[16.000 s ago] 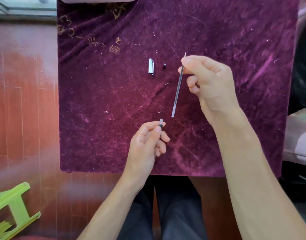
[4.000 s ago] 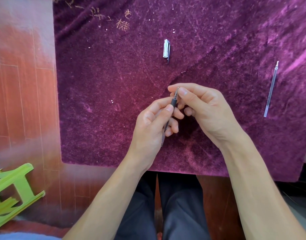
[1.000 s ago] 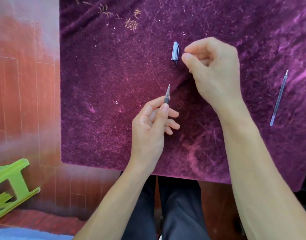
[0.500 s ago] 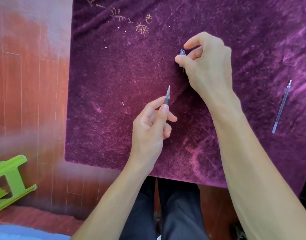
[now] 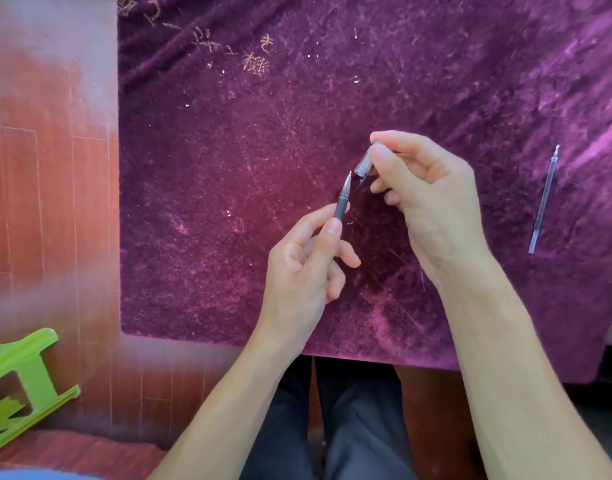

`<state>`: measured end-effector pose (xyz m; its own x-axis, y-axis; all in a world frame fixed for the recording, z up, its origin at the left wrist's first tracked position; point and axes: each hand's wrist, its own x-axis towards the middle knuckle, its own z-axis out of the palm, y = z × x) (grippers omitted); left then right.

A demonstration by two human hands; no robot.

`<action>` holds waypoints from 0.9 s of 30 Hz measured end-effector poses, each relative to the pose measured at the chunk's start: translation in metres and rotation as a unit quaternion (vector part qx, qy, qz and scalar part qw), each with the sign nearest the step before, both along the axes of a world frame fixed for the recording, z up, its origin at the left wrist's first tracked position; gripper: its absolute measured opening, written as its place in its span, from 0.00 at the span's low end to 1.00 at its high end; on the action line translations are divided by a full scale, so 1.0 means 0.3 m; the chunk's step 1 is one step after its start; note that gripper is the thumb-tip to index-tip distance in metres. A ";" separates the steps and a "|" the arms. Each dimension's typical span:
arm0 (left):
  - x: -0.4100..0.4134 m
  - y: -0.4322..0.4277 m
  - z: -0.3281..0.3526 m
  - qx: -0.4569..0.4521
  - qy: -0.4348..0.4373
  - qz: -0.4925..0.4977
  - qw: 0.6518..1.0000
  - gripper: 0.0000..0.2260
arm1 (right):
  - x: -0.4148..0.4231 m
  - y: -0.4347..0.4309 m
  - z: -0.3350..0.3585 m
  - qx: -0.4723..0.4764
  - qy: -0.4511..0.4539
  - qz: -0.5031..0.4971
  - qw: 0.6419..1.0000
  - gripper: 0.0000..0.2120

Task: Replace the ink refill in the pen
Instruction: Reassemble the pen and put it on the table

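My left hand [image 5: 303,271] grips the pen [image 5: 342,200] by its dark rubber grip, with the silver tip pointing up and away from me. My right hand [image 5: 426,199] pinches the clear pen cap [image 5: 364,164] between thumb and forefinger, just above and right of the pen tip. The cap's open end faces down toward the tip with a small gap between them. A thin clear ink refill [image 5: 543,199] lies on the purple velvet cloth [image 5: 228,168] at the far right, apart from both hands.
The purple cloth covers a table whose front edge runs just above my knees. Red wooden floor [image 5: 48,202] lies to the left. A green plastic stool [image 5: 17,375] stands at the lower left.
My right hand picked the cap up from the cloth and carried it down toward the pen tip. My left hand kept holding the pen in about the same place.
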<state>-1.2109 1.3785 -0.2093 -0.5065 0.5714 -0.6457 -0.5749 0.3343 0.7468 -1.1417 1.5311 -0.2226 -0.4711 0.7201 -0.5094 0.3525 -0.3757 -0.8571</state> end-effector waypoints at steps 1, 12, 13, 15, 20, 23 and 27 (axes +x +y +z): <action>0.006 -0.001 -0.002 0.001 0.002 -0.002 1.000 0.12 | 0.016 -0.011 -0.004 -0.009 0.006 -0.008 1.000 0.06; 0.046 0.009 -0.013 0.002 0.002 -0.019 1.000 0.12 | 0.091 -0.022 -0.023 -0.012 0.020 -0.044 0.999 0.07; 0.048 0.011 -0.013 0.001 0.002 -0.019 1.000 0.12 | 0.095 -0.021 -0.024 -0.011 0.023 -0.045 0.999 0.07; 0.052 0.013 -0.012 0.000 0.001 -0.022 1.000 0.13 | 0.102 -0.020 -0.025 -0.009 0.026 -0.044 0.999 0.07; 0.059 0.012 -0.011 0.001 0.007 -0.030 1.000 0.13 | 0.112 -0.009 -0.023 0.012 0.027 -0.039 0.999 0.08; 0.063 0.012 -0.012 0.004 0.010 -0.031 0.999 0.13 | 0.114 -0.004 -0.017 0.028 0.029 -0.015 0.999 0.08; 0.066 0.011 -0.013 0.009 0.005 -0.027 1.000 0.13 | 0.112 -0.003 -0.007 0.041 0.033 0.018 0.998 0.07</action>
<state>-1.1910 1.3819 -0.2131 -0.4806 0.6103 -0.6297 -0.5483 0.3513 0.7590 -1.1081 1.5301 -0.2246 -0.5284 0.7398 -0.4165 0.3063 -0.2914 -0.9062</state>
